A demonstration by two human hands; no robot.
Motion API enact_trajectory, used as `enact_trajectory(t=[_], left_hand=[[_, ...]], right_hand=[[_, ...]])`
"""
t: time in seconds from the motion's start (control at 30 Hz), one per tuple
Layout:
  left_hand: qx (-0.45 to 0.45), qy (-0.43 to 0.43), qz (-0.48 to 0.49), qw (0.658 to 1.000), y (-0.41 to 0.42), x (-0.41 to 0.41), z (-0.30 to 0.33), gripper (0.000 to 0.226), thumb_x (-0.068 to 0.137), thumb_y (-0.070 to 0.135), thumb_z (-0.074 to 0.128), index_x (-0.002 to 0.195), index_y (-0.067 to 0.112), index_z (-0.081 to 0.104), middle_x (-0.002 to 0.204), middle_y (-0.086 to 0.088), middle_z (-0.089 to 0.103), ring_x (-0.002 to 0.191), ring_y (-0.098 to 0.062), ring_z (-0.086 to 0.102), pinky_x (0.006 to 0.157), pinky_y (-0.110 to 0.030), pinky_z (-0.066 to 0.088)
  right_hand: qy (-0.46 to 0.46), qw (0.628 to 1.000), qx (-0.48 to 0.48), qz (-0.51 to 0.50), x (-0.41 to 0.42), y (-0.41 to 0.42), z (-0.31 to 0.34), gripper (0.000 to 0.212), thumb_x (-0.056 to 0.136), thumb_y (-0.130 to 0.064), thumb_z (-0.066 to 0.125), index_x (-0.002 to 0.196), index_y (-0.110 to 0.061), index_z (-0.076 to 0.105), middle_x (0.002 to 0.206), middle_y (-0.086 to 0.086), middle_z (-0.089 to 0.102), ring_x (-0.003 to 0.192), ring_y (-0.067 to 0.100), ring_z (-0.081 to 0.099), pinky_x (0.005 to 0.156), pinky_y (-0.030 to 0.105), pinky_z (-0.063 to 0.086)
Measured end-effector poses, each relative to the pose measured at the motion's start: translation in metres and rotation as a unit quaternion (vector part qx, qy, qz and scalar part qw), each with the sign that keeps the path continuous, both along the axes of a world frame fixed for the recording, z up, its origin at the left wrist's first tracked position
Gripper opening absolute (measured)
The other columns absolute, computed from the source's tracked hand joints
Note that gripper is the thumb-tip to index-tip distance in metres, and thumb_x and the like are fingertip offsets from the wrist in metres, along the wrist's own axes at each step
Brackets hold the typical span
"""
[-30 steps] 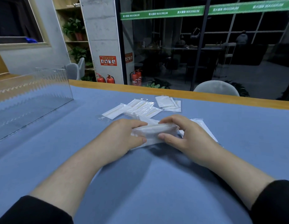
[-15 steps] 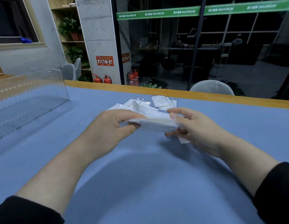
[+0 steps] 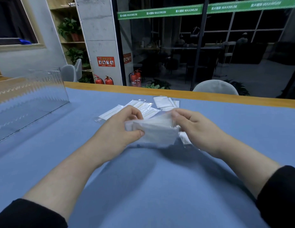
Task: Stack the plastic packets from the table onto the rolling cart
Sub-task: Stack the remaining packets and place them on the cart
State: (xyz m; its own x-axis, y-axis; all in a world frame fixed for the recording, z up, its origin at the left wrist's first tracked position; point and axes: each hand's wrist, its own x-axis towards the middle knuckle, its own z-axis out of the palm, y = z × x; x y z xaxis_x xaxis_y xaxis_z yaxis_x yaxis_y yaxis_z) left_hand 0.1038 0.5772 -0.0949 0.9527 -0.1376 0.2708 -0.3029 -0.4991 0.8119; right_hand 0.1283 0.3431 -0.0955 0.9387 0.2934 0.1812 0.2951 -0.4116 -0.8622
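Head view. Tabletop (image 3: 143, 186) covered in a blue cloth; a wooden edge strip (image 3: 176, 93) runs along its far side.

Both forearms reach in from the bottom of the frame, dark sleeves at the wrists.

Left hand (image 3: 118, 129): fingers curled over the top and thumb pressed on the near face of the left end of a bundle of plastic packets (image 3: 155, 131).

Right hand (image 3: 196, 127): fingers curled round the right end of the same bundle, fingertips on its upper edge. Thumb hidden behind the packets.

The bundle is white, several packets thick, and is held between the two hands just above the cloth, tilted with its upper edge away from the camera. One loose packet (image 3: 184, 137) pokes out under the right hand, lying on the cloth.

Beyond the hands, more packets are scattered flat on the tabletop: long narrow ones (image 3: 110, 111) to the left, squarer ones (image 3: 162, 102) further back near the wooden edge.

A clear plastic box (image 3: 28, 99) stands on the cloth at far left, well apart from the packets.

Room: grey chair back (image 3: 215, 87) just behind the far edge. Concrete pillar (image 3: 98, 30) with a red sign (image 3: 105, 61); red fire extinguishers (image 3: 104, 80) at its foot. Shelving with potted plants (image 3: 70, 29) to its left. Dark glass wall carries a green banner (image 3: 160, 12). No cart identifiable.
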Motion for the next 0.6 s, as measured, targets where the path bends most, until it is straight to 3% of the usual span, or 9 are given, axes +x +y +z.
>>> enact_trajectory(t=[0.07,0.13,0.2,0.27,0.33,0.43,0.6], left_hand=[[0.033,0.023,-0.007,0.999,-0.003,-0.001,-0.001,0.039,0.089,0.018,0.072,0.109,0.045,0.052,0.102,0.013,0.061,0.064,-0.011,0.049,0.06,-0.016,0.043],[0.051,0.044,-0.007,0.998,-0.004,0.0,-0.002,0.044,0.089,0.023,0.072,0.116,0.05,0.049,0.105,0.014,0.058,0.062,-0.01,0.052,0.06,-0.013,0.044],[0.084,0.042,0.007,0.996,-0.002,0.002,-0.004,0.034,0.089,0.028,0.072,0.113,0.044,0.056,0.1,0.017,0.059,0.066,-0.003,0.055,0.06,-0.011,0.042],[0.128,0.039,0.023,0.991,0.0,0.004,-0.005,0.016,0.088,0.03,0.071,0.102,0.029,0.063,0.078,0.013,0.059,0.064,-0.002,0.051,0.055,-0.011,0.036],[0.135,0.035,0.022,0.99,0.001,0.004,-0.005,0.01,0.088,0.027,0.07,0.09,0.02,0.064,0.067,0.002,0.056,0.057,-0.007,0.046,0.051,-0.017,0.034],[0.11,-0.001,0.048,0.993,0.004,0.005,-0.001,0.004,0.088,0.021,0.068,0.086,0.021,0.065,0.07,-0.003,0.062,0.054,-0.011,0.045,0.054,-0.028,0.039],[0.131,0.007,0.1,0.986,0.011,0.009,-0.003,0.012,0.087,0.02,0.068,0.094,0.029,0.065,0.079,0.002,0.066,0.066,-0.021,0.058,0.059,-0.029,0.045]], right_hand=[[-0.057,0.991,-0.066,-0.104,0.007,-0.006,0.002,0.033,0.105,-0.046,0.037,0.107,-0.03,0.067,0.097,-0.014,0.069,0.089,0.015,0.061,0.081,0.035,0.048],[-0.038,0.958,-0.199,-0.202,0.012,-0.016,0.008,0.045,0.1,-0.058,0.039,0.129,-0.028,0.058,0.12,-0.009,0.066,0.111,0.021,0.059,0.083,0.036,0.045],[0.04,0.91,-0.353,-0.215,0.013,-0.024,0.008,0.077,0.09,-0.074,0.043,0.146,-0.022,0.041,0.14,0.002,0.056,0.127,0.028,0.052,0.089,0.038,0.042],[0.079,0.882,-0.426,-0.187,0.009,-0.023,0.003,0.091,0.08,-0.083,0.048,0.144,-0.019,0.038,0.142,0.007,0.052,0.127,0.032,0.05,0.09,0.04,0.042],[0.07,0.88,-0.438,-0.168,0.007,-0.016,-0.003,0.095,0.071,-0.087,0.051,0.137,-0.02,0.04,0.137,0.007,0.052,0.123,0.032,0.049,0.09,0.042,0.045],[0.064,0.882,-0.436,-0.169,0.009,-0.012,-0.009,0.1,0.067,-0.088,0.056,0.14,-0.022,0.038,0.14,0.005,0.049,0.127,0.033,0.045,0.098,0.047,0.046],[0.024,0.888,-0.418,-0.188,0.014,-0.017,-0.007,0.068,0.089,-0.05,0.062,0.144,-0.017,0.038,0.14,0.009,0.051,0.127,0.033,0.047,0.094,0.039,0.044]])
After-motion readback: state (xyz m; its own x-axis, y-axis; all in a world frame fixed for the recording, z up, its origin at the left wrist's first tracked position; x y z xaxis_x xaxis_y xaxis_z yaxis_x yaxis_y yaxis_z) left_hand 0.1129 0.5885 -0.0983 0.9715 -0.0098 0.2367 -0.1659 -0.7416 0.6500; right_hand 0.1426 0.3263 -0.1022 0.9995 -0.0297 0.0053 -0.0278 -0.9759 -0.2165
